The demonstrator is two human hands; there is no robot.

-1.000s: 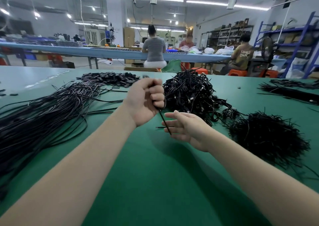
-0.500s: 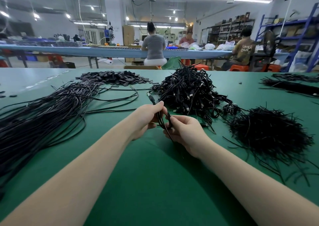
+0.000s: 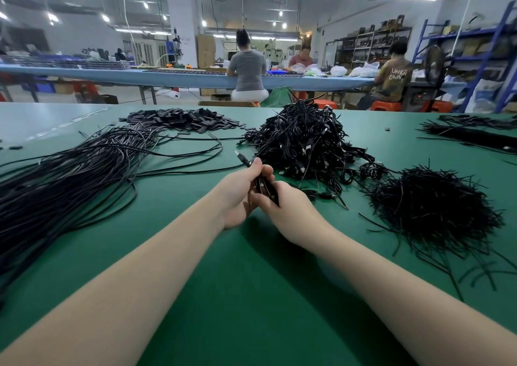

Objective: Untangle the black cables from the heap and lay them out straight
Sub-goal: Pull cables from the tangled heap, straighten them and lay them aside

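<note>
A tangled heap of black cables (image 3: 305, 142) lies on the green table (image 3: 251, 295), just beyond my hands. Both hands meet at the table's middle around one coiled black cable (image 3: 263, 186). My left hand (image 3: 240, 195) grips the coil, and its plug end (image 3: 242, 158) sticks out above the fingers. My right hand (image 3: 288, 209) pinches the same coil from the right side. To the left, long black cables (image 3: 70, 175) lie stretched out in a loose bundle.
A pile of short black ties (image 3: 430, 206) sits at the right. Small flat black pieces (image 3: 181, 121) are heaped at the back left, more black bundles (image 3: 475, 133) at the far right. Three people sit at a blue bench (image 3: 167, 77) beyond the table.
Both hands have come down from chest height to the table top and closed together on the coiled cable. The right hand, open a second ago, now pinches it.
</note>
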